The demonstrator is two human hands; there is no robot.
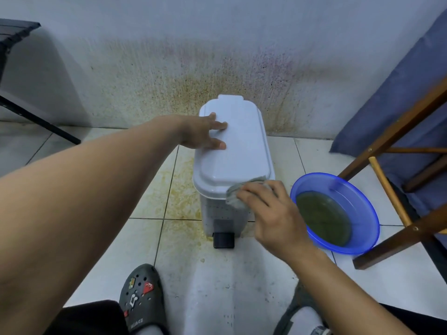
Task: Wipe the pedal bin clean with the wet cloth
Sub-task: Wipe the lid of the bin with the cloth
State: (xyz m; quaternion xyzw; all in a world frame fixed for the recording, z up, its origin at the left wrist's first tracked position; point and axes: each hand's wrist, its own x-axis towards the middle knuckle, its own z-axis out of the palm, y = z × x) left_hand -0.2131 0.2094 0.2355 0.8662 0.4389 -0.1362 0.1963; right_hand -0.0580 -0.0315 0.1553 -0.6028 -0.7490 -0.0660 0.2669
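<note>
A white pedal bin (239,155) with its lid closed stands on the tiled floor against a stained wall, its black pedal (223,240) facing me. My left hand (203,132) lies flat on the lid's left side, fingers spread, holding nothing. My right hand (271,209) presses a crumpled grey wet cloth (235,195) against the bin's front right corner, just under the lid rim. Most of the cloth is hidden beneath my fingers.
A blue plastic basin (362,206) holding murky greenish water sits on the floor right of the bin. A wooden frame (391,201) with blue fabric stands at the far right. A black table leg (38,119) slants at the left. My dark clogs (142,298) are near the bottom edge.
</note>
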